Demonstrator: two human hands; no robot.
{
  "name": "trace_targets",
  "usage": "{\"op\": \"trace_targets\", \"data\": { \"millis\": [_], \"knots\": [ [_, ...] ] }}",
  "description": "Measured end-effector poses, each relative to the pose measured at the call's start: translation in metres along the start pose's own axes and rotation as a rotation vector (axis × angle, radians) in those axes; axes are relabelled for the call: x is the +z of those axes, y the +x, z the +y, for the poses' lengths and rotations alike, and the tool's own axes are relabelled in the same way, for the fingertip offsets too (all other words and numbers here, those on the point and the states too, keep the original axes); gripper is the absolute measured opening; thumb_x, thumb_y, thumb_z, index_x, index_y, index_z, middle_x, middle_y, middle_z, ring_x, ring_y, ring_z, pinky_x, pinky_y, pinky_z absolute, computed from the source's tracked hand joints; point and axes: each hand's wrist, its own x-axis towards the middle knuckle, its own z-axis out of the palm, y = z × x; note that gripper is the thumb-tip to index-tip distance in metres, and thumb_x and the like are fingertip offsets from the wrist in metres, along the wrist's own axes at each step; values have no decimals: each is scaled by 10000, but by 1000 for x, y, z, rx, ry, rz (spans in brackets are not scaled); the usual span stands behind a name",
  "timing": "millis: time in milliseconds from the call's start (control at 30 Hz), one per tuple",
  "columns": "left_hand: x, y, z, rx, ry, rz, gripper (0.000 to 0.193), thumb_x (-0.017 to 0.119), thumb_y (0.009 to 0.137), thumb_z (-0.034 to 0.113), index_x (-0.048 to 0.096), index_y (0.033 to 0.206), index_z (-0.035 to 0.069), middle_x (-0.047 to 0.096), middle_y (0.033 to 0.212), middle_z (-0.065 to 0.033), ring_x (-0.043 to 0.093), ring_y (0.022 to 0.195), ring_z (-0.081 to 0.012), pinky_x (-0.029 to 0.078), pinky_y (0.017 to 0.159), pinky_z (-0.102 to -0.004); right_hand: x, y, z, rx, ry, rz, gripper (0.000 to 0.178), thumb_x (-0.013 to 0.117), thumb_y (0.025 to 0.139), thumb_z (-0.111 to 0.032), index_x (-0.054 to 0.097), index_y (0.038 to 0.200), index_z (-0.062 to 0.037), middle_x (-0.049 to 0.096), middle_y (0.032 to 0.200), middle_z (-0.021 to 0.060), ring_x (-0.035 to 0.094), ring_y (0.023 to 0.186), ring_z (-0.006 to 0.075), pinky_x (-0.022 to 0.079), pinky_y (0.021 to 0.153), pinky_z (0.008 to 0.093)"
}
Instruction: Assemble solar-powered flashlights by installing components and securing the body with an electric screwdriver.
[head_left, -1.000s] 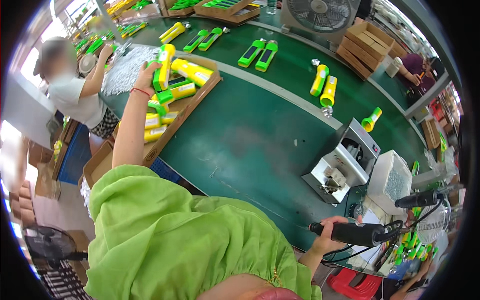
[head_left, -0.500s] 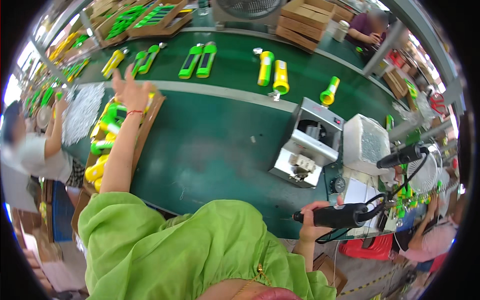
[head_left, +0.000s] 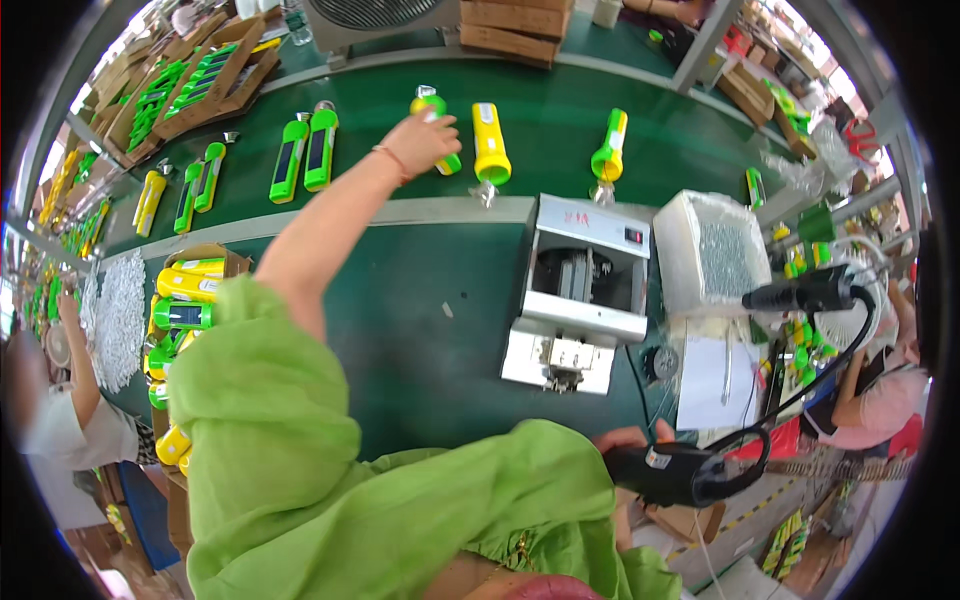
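Out over the green table, my left hand [head_left: 420, 145] closes round a yellow-and-green flashlight [head_left: 449, 163]; parts of it show above and below my fingers. My right hand [head_left: 626, 438], low at the right, is wrapped round a black corded electric screwdriver [head_left: 655, 474], which hides most of its fingers. Just right of my left hand stands a yellow flashlight [head_left: 487, 135] with a loose piece at its lower end. Farther right is another yellow-and-green flashlight [head_left: 611, 145]. Two green flashlights with dark panels [head_left: 288, 160] lie to the left.
A silver machine [head_left: 580, 290] sits on the near table, with a white foam box [head_left: 690, 260] beside it. A second black corded tool [head_left: 800, 292] hangs at the right. At left, a carton [head_left: 238, 262] holds several flashlights, near a co-worker's arm [head_left: 82, 365]. Cardboard trays [head_left: 515, 20] stand at the back.
My left hand has moved right from above the carton to a flashlight and closed on it. My view has shifted right. My right hand still holds the screwdriver.
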Motion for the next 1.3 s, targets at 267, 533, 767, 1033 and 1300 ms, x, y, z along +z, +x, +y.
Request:
{"op": "trace_targets", "data": {
  "millis": [267, 533, 767, 1033, 1300],
  "knots": [
    [-186, -136, 94, -95, -453, -136, 694, 709, 733, 362, 473, 1365, 199, 542, 838, -51, 579, 808, -228, 444, 941, -412, -13, 18, 23, -221, 32, -61, 783, 758, 721, -12, 254, 1320, -48, 601, 806, 78, 602, 734, 128, 503, 769, 275],
    [-217, -137, 246, -106, -914, -30, 423, 627, 855, 339, 590, 1234, 153, 555, 898, -62, 589, 815, -249, 495, 726, -361, 53, 37, -20, -904, -35, -297, 857, 618, 820, 24, 60, 1468, -36, 594, 776, 125, 565, 591, 172, 535, 602, 323],
    [-209, -123, 253, -217, -1023, -84, 284, 645, 867, 319, 697, 1032, 94, 608, 915, -70, 599, 852, -255, 512, 718, -375, 90, 69, -39, -1094, -75, -379, 768, 610, 816, 52, 147, 1428, 62, 634, 768, 117, 604, 597, 156, 526, 610, 294],
    [-213, -123, 277, -118, -609, 315, 363, 750, 677, 236, 632, 975, 65, 574, 924, -33, 554, 790, -202, 443, 650, -333, 90, 85, -19, -1052, -112, -339, 747, 636, 787, 90, 212, 1402, 63, 637, 780, 111, 609, 597, 154, 527, 592, 290],
    [-225, -130, 261, -311, -931, 105, 456, 746, 702, 339, 616, 1045, 67, 586, 985, -47, 561, 861, -221, 453, 698, -346, 110, 98, -30, -870, -435, -325, 271, 614, 840, 21, 523, 1094, 41, 614, 706, 103, 606, 560, 167, 509, 572, 289]
  ]
}}
